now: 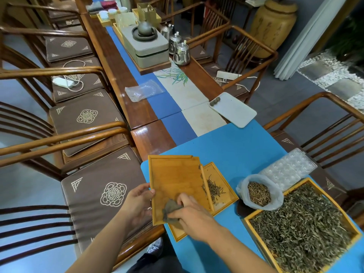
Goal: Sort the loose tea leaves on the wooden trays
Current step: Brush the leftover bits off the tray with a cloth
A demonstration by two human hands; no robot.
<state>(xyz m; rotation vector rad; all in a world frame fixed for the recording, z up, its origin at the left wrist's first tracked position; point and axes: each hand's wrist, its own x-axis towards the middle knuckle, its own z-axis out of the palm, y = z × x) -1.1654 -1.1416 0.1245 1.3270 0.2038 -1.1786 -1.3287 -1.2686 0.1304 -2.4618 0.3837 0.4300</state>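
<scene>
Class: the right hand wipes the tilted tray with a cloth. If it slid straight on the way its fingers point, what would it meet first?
Probably the left hand gripping the tray's left edge; the right hand and cloth point leftward across bare wood. Depth is unclear.

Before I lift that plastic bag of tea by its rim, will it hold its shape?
Probably not. The plastic bag looks thin and crumpled, so it should sag. Its mouth is rolled open over loose tea leaves, so tilting could spill them. It likely weighs little.

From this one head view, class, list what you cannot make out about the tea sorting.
- Big tray of leaves: near corner cut off by the frame edge.
- Lower small tray: mostly hidden under the tilted tray.
- Grey item in right hand: blurred, unidentifiable.
- Left hand: fingers hidden behind tray.
</scene>
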